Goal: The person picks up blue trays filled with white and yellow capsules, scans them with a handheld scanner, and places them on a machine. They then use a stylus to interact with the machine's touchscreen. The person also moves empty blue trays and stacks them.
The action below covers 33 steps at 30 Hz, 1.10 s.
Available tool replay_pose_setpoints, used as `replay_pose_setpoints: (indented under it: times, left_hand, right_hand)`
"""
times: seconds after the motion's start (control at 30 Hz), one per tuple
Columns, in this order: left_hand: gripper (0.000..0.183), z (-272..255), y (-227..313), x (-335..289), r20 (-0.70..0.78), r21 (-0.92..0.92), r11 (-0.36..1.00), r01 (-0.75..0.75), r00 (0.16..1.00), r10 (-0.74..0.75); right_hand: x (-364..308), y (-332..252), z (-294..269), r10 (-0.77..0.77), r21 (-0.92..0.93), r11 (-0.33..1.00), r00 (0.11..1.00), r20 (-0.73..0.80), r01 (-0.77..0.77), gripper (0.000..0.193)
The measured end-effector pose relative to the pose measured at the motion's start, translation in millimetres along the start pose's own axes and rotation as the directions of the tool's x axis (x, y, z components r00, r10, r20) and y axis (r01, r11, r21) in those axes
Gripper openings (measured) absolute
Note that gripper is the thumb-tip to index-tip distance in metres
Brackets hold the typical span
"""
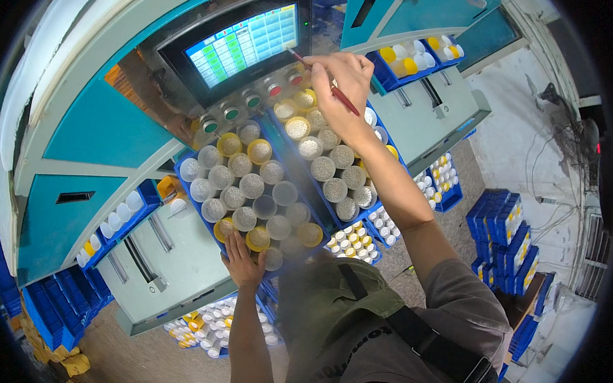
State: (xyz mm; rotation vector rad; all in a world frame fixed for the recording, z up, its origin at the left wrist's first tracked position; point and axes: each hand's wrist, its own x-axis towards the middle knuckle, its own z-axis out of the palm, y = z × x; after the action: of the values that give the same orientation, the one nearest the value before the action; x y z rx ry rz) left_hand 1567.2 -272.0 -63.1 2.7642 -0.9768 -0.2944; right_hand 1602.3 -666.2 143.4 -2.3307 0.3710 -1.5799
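In the head view, the right hand (342,92) reaches over the far end of the right blue tray (318,198), its grip closed on a slim red pen (346,101) held between thumb and fingers. The pen's tip is at the lower right corner of a lit touchscreen (244,48); whether it touches the glass I cannot tell. The left hand (243,261) lies at the near left corner of the left blue tray (208,225), its grip open, fingers stretched forward to a yellow cup (224,229) and thumb spread aside; nothing shows enclosed in it. Both trays stand side by side, filled with white and yellow cups, many holding pale granules. Between the trays' far edges and the screen runs a row of green and red buttons (274,90). Past the left tray's left edge is a grey surface (180,257); blue crates (504,232) are stacked well off to the right
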Motion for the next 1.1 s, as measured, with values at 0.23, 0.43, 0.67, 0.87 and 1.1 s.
replay_pose_setpoints:
  times: [0.23, 0.43, 0.67, 0.87, 1.1]
  left_hand:
    - [0.091, -1, 0, 0, 0.029, -0.005, 1.0, 0.018, 0.999, -0.018]
    - [0.092, 1, -2, 0, 0.023, -0.023, 0.999, 0.025, 0.999, -0.025]
    - [0.094, 1, -3, 0, 0.005, -0.055, 0.998, 0.011, 1.0, -0.011]
    - [0.093, 2, -3, 0, 0.034, -0.031, 0.999, 0.026, 0.999, -0.025]
    - [0.093, 2, -2, 0, 0.003, -0.023, 1.0, 0.011, 1.0, -0.011]
  right_hand:
    - [16, -7, -2, -0.074, 0.039, 0.997, 0.997, 0.018, 0.073, 0.015]
    - [24, -15, 8, -0.142, 0.061, 0.988, 0.989, -0.043, 0.145, 0.015]
    - [3, -32, 11, -0.156, 0.095, 0.984, 0.984, 0.082, 0.148, 0.015]
    - [6, -45, 30, -0.201, 0.112, 0.975, 0.978, 0.056, 0.194, 0.016]
    - [4, -33, 20, -0.148, 0.029, 0.989, 0.989, -0.001, 0.148, 0.016]
